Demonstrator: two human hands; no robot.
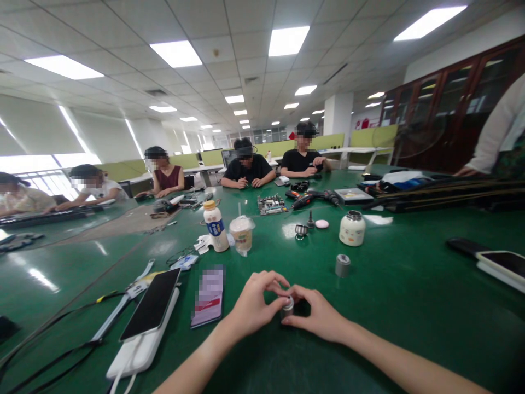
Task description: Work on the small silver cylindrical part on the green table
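Observation:
In front of me on the green table, a small grey metal cylinder (286,310) stands between my two hands. My left hand (256,300) reaches it from the left, its thumb and fingertips closed at the cylinder's upper end. From the right, my right hand (322,314) pinches it, thumb low on its side and fingers near the top. My fingers partly cover the cylinder, so its top is hard to make out. A similar metal cylinder (343,266) stands upright farther off, just beyond my right hand. Behind that is a cream round jar with a face on it (352,229), lidless.
Left of my hands lie a lit phone (209,298) and a dark phone (152,302) on a white power bank (143,347) with cables. Beyond stand a bottle (216,227), a drink cup (241,234), a circuit board (272,204) and a power drill (314,198). Several people sit across.

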